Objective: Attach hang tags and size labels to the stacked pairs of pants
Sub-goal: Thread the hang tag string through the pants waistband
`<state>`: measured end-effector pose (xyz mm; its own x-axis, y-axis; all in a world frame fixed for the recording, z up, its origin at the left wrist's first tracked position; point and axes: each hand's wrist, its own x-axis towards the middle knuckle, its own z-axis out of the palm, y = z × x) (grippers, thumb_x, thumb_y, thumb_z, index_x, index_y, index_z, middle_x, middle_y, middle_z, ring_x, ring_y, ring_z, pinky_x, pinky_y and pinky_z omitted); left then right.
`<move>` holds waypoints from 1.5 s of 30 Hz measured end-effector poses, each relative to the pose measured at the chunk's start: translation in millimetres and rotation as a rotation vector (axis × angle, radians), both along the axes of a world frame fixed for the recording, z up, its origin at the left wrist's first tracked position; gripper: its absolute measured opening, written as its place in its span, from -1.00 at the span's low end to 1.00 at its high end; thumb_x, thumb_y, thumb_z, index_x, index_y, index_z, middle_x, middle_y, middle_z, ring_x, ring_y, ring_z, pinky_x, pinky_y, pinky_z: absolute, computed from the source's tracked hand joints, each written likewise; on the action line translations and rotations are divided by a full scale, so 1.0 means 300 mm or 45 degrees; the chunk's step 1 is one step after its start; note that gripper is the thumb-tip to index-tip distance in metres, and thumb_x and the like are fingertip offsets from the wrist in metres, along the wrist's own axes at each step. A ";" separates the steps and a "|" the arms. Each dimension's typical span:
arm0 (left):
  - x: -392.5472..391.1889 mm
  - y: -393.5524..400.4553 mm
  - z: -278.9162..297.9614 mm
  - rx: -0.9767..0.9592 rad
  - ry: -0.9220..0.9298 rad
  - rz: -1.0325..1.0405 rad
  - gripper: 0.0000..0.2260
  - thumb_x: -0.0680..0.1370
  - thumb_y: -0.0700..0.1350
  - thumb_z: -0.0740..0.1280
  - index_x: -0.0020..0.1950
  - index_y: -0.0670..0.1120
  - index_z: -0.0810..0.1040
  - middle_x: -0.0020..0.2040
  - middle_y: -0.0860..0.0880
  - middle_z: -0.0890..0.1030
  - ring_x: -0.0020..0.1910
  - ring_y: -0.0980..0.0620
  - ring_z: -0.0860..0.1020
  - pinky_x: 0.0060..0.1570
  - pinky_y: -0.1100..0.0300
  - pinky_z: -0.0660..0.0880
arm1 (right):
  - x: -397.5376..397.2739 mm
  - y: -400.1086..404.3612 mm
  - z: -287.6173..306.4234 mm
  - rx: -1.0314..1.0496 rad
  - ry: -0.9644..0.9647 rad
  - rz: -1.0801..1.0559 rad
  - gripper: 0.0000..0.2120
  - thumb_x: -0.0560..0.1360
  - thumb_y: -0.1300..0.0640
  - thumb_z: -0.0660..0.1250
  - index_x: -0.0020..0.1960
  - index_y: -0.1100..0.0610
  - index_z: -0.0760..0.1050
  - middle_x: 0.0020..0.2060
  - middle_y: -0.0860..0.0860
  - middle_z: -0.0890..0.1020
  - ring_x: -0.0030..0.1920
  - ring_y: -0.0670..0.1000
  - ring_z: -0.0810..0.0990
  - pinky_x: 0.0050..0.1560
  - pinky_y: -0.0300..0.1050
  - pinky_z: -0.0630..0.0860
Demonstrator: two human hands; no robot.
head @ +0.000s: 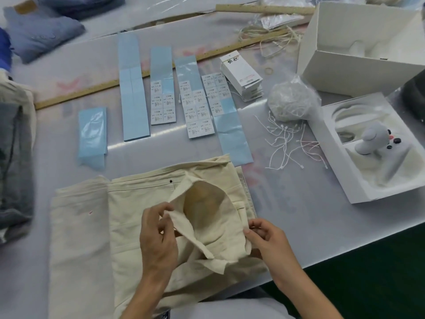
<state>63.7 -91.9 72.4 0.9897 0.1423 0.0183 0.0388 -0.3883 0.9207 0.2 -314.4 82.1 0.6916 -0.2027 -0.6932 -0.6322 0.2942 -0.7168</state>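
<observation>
The left hand [158, 236] pinches a turned-out flap of the cream pants [142, 226]; the right hand [264, 236] pinches their right edge. The pants lie on the table [299, 215] at its near edge. Beyond them lie five blue label strips [200, 100], one stack of hang tags [243, 74], one bundle of white strings [291, 102] and two white boxes [358, 49].

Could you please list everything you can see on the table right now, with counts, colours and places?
cream pants: folded stack, count unclear, near centre
label sheets: five blue backing strips, three with white size labels, centre
hang tags: one white stack, right of sheets
tag strings: loose white bunch, plus bagged ball
white boxes: two, open, far right
wooden rulers: two, far side
blue garments: pile, far left
grey garments: stack, left edge
left hand: pinches pants fabric
right hand: pinches pants edge
</observation>
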 end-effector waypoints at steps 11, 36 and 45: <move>-0.001 -0.027 0.082 0.298 0.585 -0.773 -0.62 0.37 0.47 0.36 0.07 0.33 0.54 0.01 0.24 0.61 0.01 0.26 0.57 -0.07 0.29 0.51 | 0.036 0.105 0.053 -0.231 -0.373 0.796 -0.43 0.62 0.34 0.20 0.41 -0.25 0.49 0.17 -0.26 0.66 0.05 -0.24 0.62 0.12 -0.32 0.52; -0.016 -0.120 0.127 0.859 0.342 -0.591 -0.82 0.58 0.17 0.14 0.00 0.17 0.48 -0.05 0.15 0.43 -0.26 0.12 0.45 -0.28 0.18 0.33 | 0.007 0.108 0.016 0.117 -0.164 0.022 -0.71 0.57 0.38 0.36 0.10 0.00 0.52 -0.02 0.17 0.74 0.02 0.20 0.71 0.06 0.10 0.65; 0.034 -0.006 0.108 -0.075 0.697 -0.253 -0.83 0.53 -0.22 0.47 -0.22 0.00 0.71 -0.16 0.03 0.68 -0.14 0.19 0.60 -0.06 0.24 0.43 | 0.041 0.154 0.080 0.046 -0.263 0.094 -0.78 0.55 0.40 0.37 0.11 0.15 0.53 -0.09 0.15 0.74 -0.04 0.09 0.71 0.03 -0.04 0.64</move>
<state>74.0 -93.7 104.9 0.8606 -0.0615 -0.5056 0.4468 -0.3856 0.8073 12.6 -268.2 106.2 0.8316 -0.1239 -0.5413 -0.4940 0.2800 -0.8231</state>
